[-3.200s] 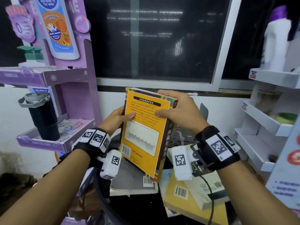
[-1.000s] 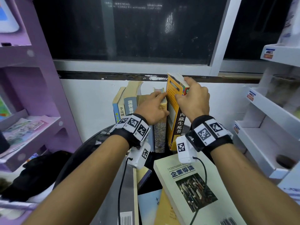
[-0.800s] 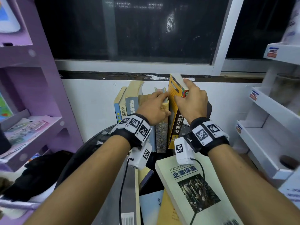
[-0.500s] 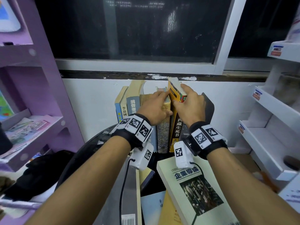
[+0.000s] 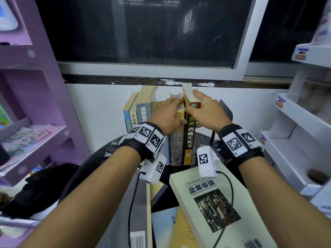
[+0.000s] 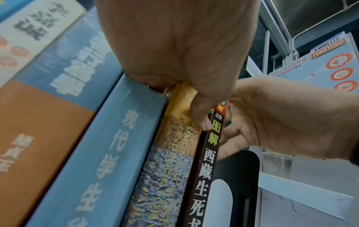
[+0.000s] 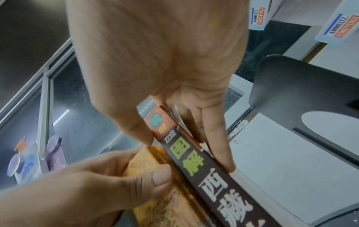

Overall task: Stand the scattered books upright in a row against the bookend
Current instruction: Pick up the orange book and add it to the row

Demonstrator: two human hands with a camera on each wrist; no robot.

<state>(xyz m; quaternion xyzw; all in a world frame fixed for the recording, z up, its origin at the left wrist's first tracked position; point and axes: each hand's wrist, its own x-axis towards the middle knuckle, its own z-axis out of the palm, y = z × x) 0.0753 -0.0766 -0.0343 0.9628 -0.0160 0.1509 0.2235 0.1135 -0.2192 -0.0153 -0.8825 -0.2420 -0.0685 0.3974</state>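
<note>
A yellow book with a dark brown spine (image 5: pixel 189 138) (image 6: pixel 204 176) (image 7: pixel 213 176) stands upright at the right end of a row of several books by the wall. My right hand (image 5: pixel 202 110) (image 7: pixel 155 61) pinches its top, thumb on the left and fingers on the right cover. My left hand (image 5: pixel 170 115) (image 6: pixel 174 53) grips the top of the neighbouring mottled-spine book (image 5: pixel 176 145) (image 6: pixel 165 169), thumb on its spine. The black bookend (image 5: pixel 225 111) (image 7: pixel 301 84) stands just right of the yellow book, apart from it. A pale green book (image 5: pixel 215 203) lies flat in front.
More books lie flat near me: a grey one (image 5: pixel 138 212) and a light blue one (image 5: pixel 164 228). The round black table (image 5: pixel 100 158) carries everything. A purple shelf unit (image 5: pixel 35 104) stands close on the left, white shelves (image 5: pixel 295 131) on the right, a black bag (image 5: pixel 44 185) low left.
The yellow book went from my two hands in front of me to the row, then tipped from leaning right to upright against the mottled book. The bookend has come into sight behind my right hand.
</note>
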